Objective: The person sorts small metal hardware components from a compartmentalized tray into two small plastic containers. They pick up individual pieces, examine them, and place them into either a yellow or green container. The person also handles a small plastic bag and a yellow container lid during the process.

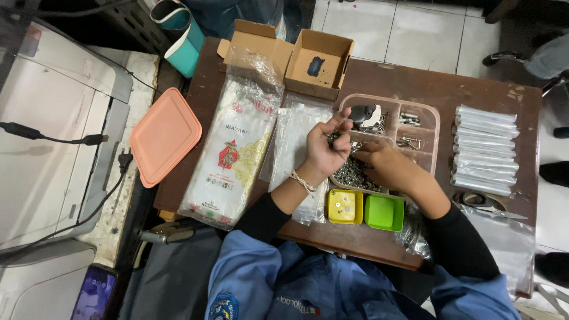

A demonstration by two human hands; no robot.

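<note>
Left hand: the left hand [325, 149] hovered over the near-left compartment of the tray, fingers curled together around what seemed to be a few small screws; the view was too small to be sure.
Right hand: the right hand [386, 163] lay palm-down in the same compartment, fingers bent into the pile of screws [358, 173]; whether they pinched any, I could not tell.
Tray: one clear divided tray [435, 127] sat mid-table, metal parts in its far compartments.
Small tubs: two, one yellow tub [345, 207] and one green tub [384, 212], just near of the tray.
Cardboard boxes: two, open box [319, 63] at the far edge.
Lid: one pink lid [164, 135] far left.
Scissors: one pair of scissors [483, 203] at right.
</note>
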